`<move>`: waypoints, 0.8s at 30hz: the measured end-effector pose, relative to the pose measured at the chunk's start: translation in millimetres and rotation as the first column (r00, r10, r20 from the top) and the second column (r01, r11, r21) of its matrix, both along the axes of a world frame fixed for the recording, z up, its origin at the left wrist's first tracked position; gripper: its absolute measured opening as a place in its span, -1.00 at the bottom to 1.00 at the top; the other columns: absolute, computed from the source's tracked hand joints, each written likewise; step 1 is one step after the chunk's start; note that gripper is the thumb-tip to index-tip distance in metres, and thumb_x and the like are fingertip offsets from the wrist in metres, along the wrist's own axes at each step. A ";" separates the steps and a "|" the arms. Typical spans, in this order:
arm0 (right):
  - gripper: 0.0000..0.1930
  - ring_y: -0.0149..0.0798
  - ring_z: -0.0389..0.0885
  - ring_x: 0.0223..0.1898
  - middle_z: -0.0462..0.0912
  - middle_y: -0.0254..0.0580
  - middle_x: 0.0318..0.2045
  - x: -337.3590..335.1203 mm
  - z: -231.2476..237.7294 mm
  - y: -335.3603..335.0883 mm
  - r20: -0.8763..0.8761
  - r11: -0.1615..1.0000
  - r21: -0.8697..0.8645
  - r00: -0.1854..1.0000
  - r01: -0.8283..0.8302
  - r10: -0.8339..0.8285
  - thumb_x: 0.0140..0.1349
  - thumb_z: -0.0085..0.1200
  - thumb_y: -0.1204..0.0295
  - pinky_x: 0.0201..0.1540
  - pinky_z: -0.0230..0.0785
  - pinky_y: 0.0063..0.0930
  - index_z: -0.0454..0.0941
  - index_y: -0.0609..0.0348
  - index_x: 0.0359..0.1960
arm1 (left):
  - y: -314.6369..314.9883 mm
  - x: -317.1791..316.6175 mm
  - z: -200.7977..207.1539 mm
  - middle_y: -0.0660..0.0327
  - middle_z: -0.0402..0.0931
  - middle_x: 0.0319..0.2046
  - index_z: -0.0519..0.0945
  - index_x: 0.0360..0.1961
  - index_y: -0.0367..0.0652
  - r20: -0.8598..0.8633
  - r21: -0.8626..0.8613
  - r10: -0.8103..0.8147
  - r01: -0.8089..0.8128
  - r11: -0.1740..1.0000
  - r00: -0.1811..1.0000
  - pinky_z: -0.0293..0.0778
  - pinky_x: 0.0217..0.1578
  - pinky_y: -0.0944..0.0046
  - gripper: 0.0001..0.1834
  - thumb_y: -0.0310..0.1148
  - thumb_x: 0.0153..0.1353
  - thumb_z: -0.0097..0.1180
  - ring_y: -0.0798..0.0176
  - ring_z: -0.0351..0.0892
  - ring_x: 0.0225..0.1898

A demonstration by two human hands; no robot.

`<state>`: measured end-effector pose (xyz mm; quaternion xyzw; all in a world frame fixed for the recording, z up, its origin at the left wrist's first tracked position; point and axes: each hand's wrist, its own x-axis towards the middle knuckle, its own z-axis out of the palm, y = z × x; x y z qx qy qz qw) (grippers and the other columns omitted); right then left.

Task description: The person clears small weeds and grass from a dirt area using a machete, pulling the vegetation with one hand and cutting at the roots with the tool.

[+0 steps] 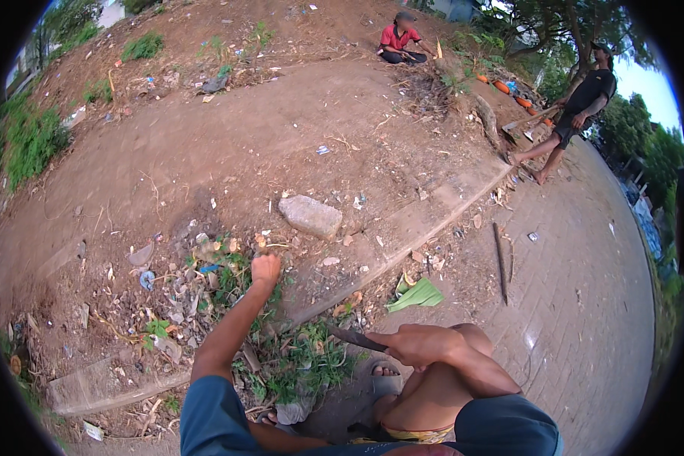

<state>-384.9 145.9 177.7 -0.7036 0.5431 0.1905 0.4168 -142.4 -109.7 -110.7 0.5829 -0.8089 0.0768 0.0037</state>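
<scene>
My left hand (266, 270) is closed in a fist, reaching forward over low green weeds at the edge of the dirt. Beside it lie pale cut stem ends (232, 245). What its fingers grip, if anything, is hidden. My right hand (418, 346) is wrapped round the handle of a machete (357, 338). Its dark blade points left, above a heap of leafy green plants (304, 365) in front of my feet.
A pale stone block (310, 216) lies beyond my left hand. A concrete kerb (403, 254) divides dirt from paving. To the right are a cut green leaf (416, 295) and a stick (501, 262). One person (404, 42) sits far off; another (585, 99) stands with a long-handled tool.
</scene>
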 end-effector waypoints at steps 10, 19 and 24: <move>-0.41 -0.15 0.62 -0.61 0.62 0.01 -0.54 4.5 1.6 -0.1 -0.012 1.000 0.026 1.000 -0.010 0.010 0.27 -0.13 0.49 -0.52 0.49 -0.26 0.15 0.10 0.39 | 15.9 4.6 28.3 0.07 0.69 -0.33 0.73 -0.34 -0.12 -0.159 0.187 0.028 0.002 0.982 0.987 0.61 -0.26 0.07 -0.80 -0.35 0.17 0.07 0.05 0.72 -0.27; -0.42 -0.15 0.61 -0.63 0.60 0.00 -0.61 3.8 -1.4 -2.9 0.034 0.999 0.005 0.999 -0.035 0.035 0.29 -0.16 0.50 -0.53 0.47 -0.24 0.12 0.27 0.37 | 96.7 -5.4 50.5 -0.11 0.63 -0.44 0.65 -0.21 -0.20 -0.331 -0.063 -0.307 0.304 0.951 0.892 0.57 -0.21 -0.09 -0.73 -0.31 0.25 -0.04 -0.19 0.65 -0.30; -0.42 -0.13 0.61 -0.62 0.59 0.02 -0.61 2.4 -2.5 -3.0 0.070 1.000 0.017 0.997 -0.023 0.022 0.30 -0.16 0.49 -0.53 0.47 -0.23 0.11 0.24 0.38 | 109.5 -15.8 57.4 -0.08 0.61 -0.25 0.54 -0.08 -0.19 -0.487 0.092 -0.350 0.446 0.890 0.800 0.51 -0.12 -0.12 -0.74 -0.32 0.30 -0.06 -0.19 0.59 -0.14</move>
